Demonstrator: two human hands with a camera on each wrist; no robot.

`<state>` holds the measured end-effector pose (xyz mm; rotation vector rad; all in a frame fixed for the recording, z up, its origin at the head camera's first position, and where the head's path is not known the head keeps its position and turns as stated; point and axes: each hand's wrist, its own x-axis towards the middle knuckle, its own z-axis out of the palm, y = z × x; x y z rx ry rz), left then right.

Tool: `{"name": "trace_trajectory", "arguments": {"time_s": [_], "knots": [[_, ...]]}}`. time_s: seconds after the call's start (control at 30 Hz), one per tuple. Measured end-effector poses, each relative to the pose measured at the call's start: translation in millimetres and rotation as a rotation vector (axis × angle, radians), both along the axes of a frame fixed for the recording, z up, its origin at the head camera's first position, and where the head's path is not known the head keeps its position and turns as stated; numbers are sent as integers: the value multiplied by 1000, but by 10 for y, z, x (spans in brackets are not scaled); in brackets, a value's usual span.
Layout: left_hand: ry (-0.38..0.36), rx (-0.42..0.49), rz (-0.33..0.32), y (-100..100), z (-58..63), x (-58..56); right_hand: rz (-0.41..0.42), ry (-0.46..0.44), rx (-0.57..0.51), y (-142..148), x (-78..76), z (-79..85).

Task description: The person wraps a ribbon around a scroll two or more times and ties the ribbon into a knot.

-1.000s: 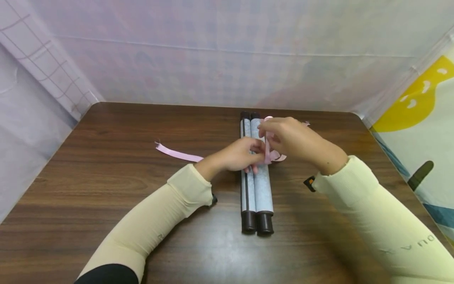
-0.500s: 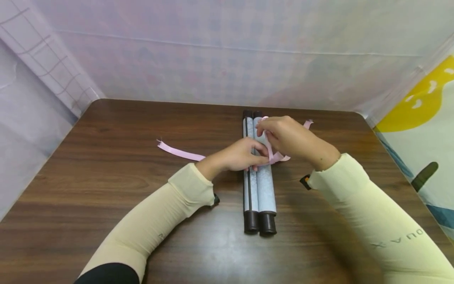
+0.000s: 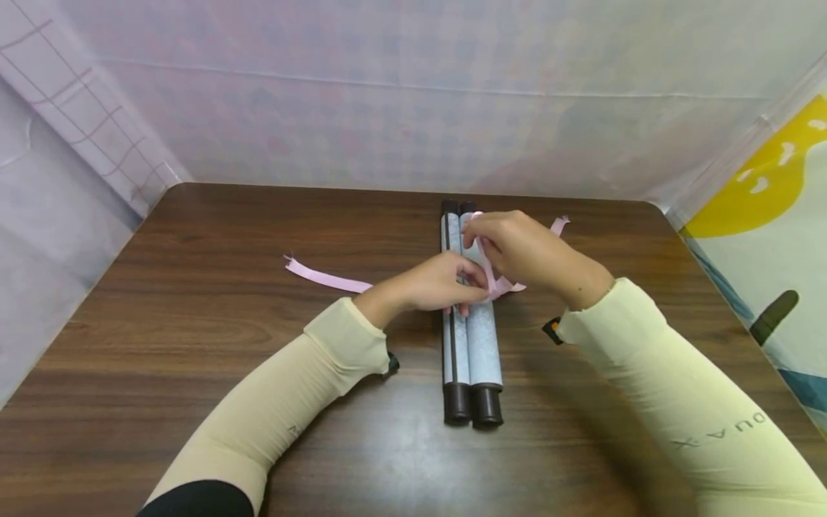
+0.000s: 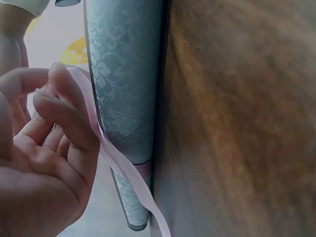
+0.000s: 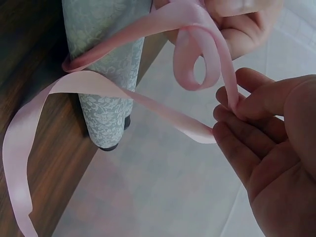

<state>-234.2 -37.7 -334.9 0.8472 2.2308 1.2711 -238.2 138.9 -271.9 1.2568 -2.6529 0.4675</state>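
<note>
A rolled-up scroll lies lengthwise on the table, its two rolls side by side in pale blue floral fabric with dark end caps. Pink ribbon crosses around its middle, one tail stretching left across the wood. My left hand rests over the rolls and pinches the ribbon at the scroll's upper side. Just above and to the right, my right hand pinches a raised length of ribbon between thumb and fingers. In the right wrist view, a small loop of ribbon hangs between both hands, and another strand runs to the right fingers.
The dark wood-grain table reaches back to a pale checked curtain. The ribbon's other tail lies behind the right hand. At the right side hangs a sheet with a yellow print.
The right hand has shifted slightly left and back with its ribbon, and more of the far right tail shows. The left hand keeps its pinch near the same spot on the scroll.
</note>
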Motion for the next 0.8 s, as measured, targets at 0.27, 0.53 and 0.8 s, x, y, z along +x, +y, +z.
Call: {"name": "trace_trajectory", "arguments": {"time_s": [0.27, 0.53, 0.8], "knots": [[4, 14, 45, 22, -8, 16, 13, -1, -10, -20, 8, -22], [14, 30, 82, 42, 27, 32, -44, 94, -105, 188, 102, 41], [-5, 25, 89, 21, 26, 40, -33, -91, -62, 421, 252, -101]]}}
